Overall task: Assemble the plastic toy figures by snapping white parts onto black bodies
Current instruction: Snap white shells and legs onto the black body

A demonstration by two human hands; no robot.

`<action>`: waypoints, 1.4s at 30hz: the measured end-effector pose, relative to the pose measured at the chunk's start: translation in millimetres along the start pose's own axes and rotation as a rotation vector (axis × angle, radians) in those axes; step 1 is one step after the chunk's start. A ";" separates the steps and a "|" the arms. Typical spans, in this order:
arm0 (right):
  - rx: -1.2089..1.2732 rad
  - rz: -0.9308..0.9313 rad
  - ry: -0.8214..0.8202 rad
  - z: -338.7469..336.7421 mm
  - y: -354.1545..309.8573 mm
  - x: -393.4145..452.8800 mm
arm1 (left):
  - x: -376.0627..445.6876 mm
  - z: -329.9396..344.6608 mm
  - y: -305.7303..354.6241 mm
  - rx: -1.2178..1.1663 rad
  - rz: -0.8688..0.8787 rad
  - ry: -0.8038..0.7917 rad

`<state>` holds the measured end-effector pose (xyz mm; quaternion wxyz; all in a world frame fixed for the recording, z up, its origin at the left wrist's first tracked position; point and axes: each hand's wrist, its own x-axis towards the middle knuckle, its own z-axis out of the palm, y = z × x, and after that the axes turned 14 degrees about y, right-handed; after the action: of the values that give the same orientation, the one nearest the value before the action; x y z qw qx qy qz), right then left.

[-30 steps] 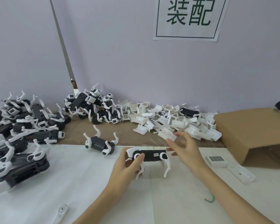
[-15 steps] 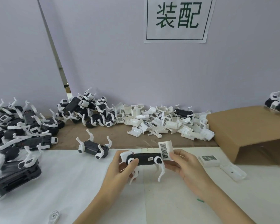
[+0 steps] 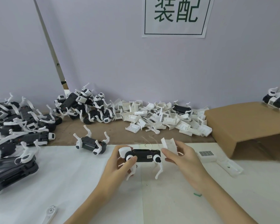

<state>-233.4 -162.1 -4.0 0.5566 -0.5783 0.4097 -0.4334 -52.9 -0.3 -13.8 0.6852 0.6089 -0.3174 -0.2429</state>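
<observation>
The black body [image 3: 142,155] is held just above the tabletop [image 3: 71,183], near centre, with its long axis running left to right. White legs are already fitted and hang down toward the tabletop. The left hand [image 3: 118,165] grips the body's left end, thumb curled over the front wheel hub and fingers behind. The right hand [image 3: 183,157] pinches a white shell [image 3: 168,143] between thumb and fingers; the shell is held upright, just beside the body's right end and slightly above it.

The coming move is judged to turn on this relation: the shell lies to the right of the body, at the end nearest the right hand, so it is likely to be brought leftward and down onto that end while the left hand steadies the other. Whether shell and body already touch cannot be told, as the fingers cover the gap.

A small white label [image 3: 149,156] with dark characters is seen on the body's front face; the characters are too small to be read. On the wall a paper sign [image 3: 176,16] reads "装配". A loose shell [image 3: 206,155] with a printed grid lies on the tabletop just right of the right hand. A pile of shells [image 3: 165,118] lies at the back, well apart from the hands
</observation>
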 end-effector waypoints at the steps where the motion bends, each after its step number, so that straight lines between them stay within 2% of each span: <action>1: -0.002 -0.007 -0.021 1.3 -0.9 -1.0 | -0.3 0.0 0.4 0.005 0.010 -0.013; 5: 0.022 0.001 -0.046 4.2 -2.5 -3.4 | -1.0 -0.7 -0.8 0.020 0.036 -0.048; 11: -0.067 -0.156 0.020 6.9 -10.4 -7.5 | -1.5 -2.9 -1.6 0.031 0.068 -0.074; 13: -0.088 -0.188 -0.063 9.3 -15.0 -13.3 | -1.3 -3.5 -3.0 0.035 0.078 -0.097; 15: -0.192 -0.315 -0.134 13.2 -15.0 -22.6 | -1.1 -3.6 -4.4 0.038 0.087 -0.111; 18: -0.417 -0.647 -0.144 20.6 -12.8 -37.5 | 1.1 -4.5 -7.2 0.070 0.126 -0.128; 21: -0.379 -0.661 -0.212 25.3 -10.5 -42.9 | 2.2 -4.7 -9.4 0.086 0.155 -0.149; 24: -0.384 -0.691 -0.203 21.9 -7.4 -40.6 | 1.5 -4.9 -9.7 0.099 0.151 -0.152; 27: -0.562 -0.810 -0.233 18.1 -3.4 -39.7 | 0.3 -4.3 -10.3 0.101 0.161 -0.157; 29: -0.699 -0.925 -0.191 18.7 -0.6 -38.7 | -1.0 -3.4 -9.5 0.103 0.177 -0.134; 31: -0.727 -1.000 -0.102 22.5 0.2 -36.8 | -2.5 -2.6 -7.5 0.140 0.229 -0.093; 37: -0.675 -1.030 -0.076 23.0 5.4 -39.1 | -5.5 3.8 -7.3 0.371 0.613 -0.072; 42: -0.609 -1.109 0.022 21.7 4.6 -37.0 | -3.0 1.9 -9.6 0.366 0.571 -0.021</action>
<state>-223.4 -120.6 -10.3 0.0556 -0.8325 0.1599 -0.5275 -55.8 -0.7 -23.6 0.6016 0.6057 -0.5206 0.0135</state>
